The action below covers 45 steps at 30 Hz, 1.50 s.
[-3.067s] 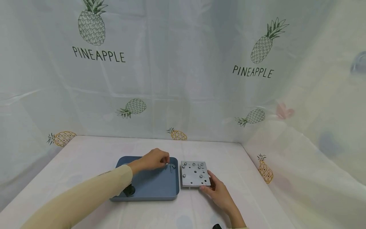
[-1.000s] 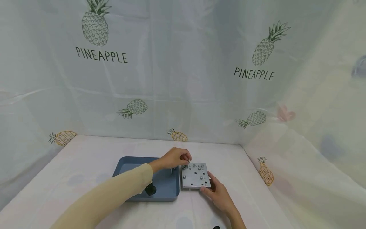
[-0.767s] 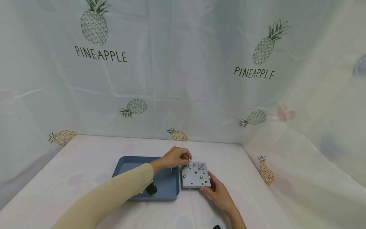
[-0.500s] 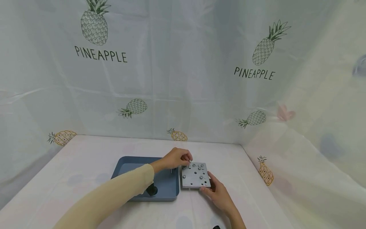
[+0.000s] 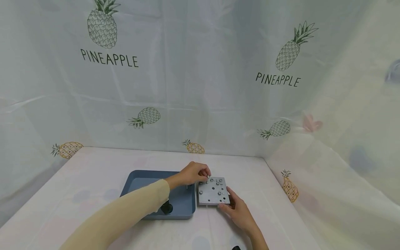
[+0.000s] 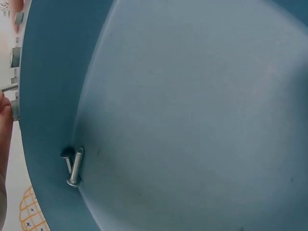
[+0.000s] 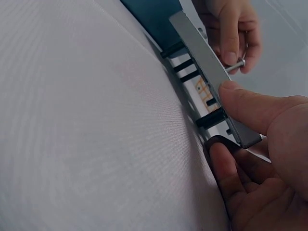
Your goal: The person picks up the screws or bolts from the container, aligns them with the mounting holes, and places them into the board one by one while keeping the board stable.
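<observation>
My left hand (image 5: 193, 173) pinches a small silver bolt (image 5: 208, 177) between thumb and fingertips, over the back left part of a square metal plate (image 5: 206, 197). In the right wrist view the bolt's head (image 7: 242, 61) sticks out past the fingertips and its shank slants to the plate's top face. Several bolts stand in the plate, and dark threaded shanks (image 7: 211, 117) come out below it. My right hand (image 5: 240, 214) grips the plate's near right corner, thumb on top and fingers lower at the side.
A blue-grey tray (image 5: 182, 208) lies just left of the plate, partly under the left forearm. Two loose bolts (image 6: 75, 168) rest in its corner in the left wrist view. A printed curtain (image 5: 200, 86) hangs behind the white-covered table (image 5: 237, 166).
The left hand has gone from the bolts in the tray rightward to the plate, carrying one bolt. Over the last second it shifts only slightly right. The right hand stays on the plate.
</observation>
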### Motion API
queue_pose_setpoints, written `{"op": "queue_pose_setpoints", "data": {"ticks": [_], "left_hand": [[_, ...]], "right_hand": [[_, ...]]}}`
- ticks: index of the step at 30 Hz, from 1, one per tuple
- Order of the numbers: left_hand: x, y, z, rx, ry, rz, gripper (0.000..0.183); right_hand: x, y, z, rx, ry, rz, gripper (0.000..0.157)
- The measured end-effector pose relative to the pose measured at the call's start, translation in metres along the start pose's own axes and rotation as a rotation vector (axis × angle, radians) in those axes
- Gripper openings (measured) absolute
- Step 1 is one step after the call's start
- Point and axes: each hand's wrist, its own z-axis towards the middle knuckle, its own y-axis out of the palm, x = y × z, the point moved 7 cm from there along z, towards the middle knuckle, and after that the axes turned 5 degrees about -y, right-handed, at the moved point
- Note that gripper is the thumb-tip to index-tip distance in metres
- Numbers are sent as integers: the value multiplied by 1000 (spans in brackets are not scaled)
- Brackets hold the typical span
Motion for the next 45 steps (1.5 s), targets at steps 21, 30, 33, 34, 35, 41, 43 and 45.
{"op": "queue_pose_setpoints", "data": {"ticks": [21,30,33,34,35,41,43,45], "left_hand": [[4,2,-1,6,50,57,10],[-2,-4,-2,-7,43,71,14],[-1,-11,-5,0,47,64,17],[0,-14,-7,4,48,62,18],[1,-18,-8,7,48,62,18],[-4,-38,-19,45,33,85,20],[-7,-44,-22,56,24,93,19],[-10,-49,-26,64,22,102,18]], "right_hand": [[-4,-1,-1,5,-17,9,92],[0,0,0,14,5,-3,93],[1,0,0,18,3,-1,93],[1,0,0,19,1,-1,92],[1,0,0,20,1,0,92],[1,0,1,19,-8,-3,91],[0,-1,1,15,-14,-8,91],[-1,-1,0,13,-14,-12,91]]}}
